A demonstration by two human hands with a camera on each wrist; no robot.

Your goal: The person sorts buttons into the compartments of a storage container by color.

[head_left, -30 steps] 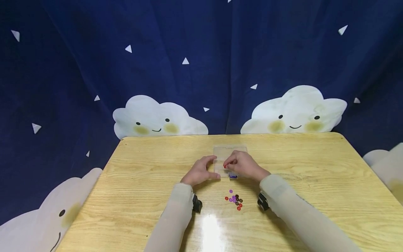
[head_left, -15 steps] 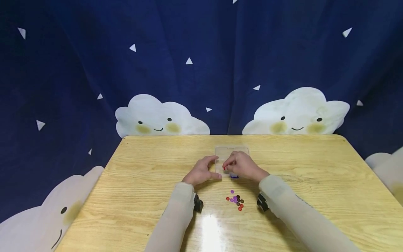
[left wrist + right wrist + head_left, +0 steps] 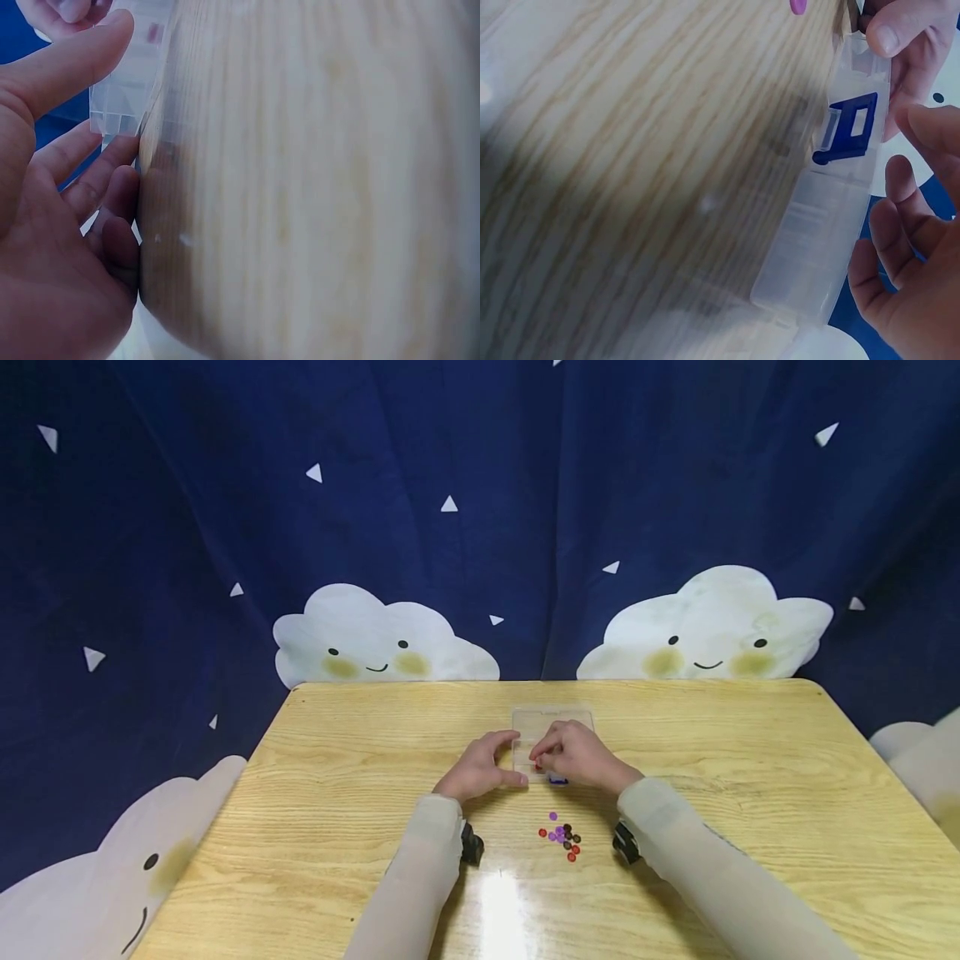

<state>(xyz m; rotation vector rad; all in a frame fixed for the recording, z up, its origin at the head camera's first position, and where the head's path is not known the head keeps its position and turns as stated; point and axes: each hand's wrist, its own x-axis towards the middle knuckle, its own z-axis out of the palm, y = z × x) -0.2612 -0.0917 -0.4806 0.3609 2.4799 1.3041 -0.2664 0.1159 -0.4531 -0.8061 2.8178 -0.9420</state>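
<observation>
The counter (image 3: 337,793) is pale wood with a clear grain running across it, its top varnished smooth and glossy enough to throw back a bright white glare near the front edge. On it stands a small compartment box (image 3: 534,723) of clear, slightly frosted plastic, smooth-walled and see-through, with a latch (image 3: 847,127) of opaque blue plastic on its side. The little beads (image 3: 562,837) in red, purple and brown look like hard, smooth plastic with a slight shine. The backdrop (image 3: 480,510) is dark blue cloth, matt and hanging in soft folds, printed with white clouds. The sleeves (image 3: 420,877) are thin, pale, matt fabric.
</observation>
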